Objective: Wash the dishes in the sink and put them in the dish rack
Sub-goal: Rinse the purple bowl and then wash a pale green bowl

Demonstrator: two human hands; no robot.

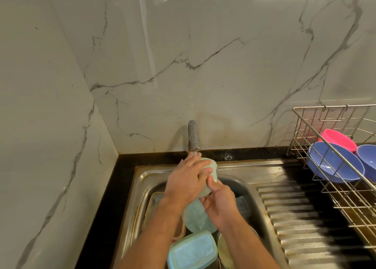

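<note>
Marble wall tiles back a steel sink set into a dark bench, and the work sits right under the tap. Both hands clamp on one pale green dish. The left hand lies over its near side with fingers wrapped round it, and the right hand cups it from below, thumb pressed on its face. It is held up high, close to the spout, probably so the water runs over it and falls back into the basin rather than onto the bench. I cannot tell whether it is a bowl or a cup, since the hands cover most of it.

Below the hands, more dishes wait in the basin: a round green lid and a light blue box among them, stacked where drips land on them.

To the right, past the ribbed drainboard, stands the wire rack. It already carries two blue bowls and a pink bowl, tilted on edge, likely to drain. So the job looks partly done.
</note>
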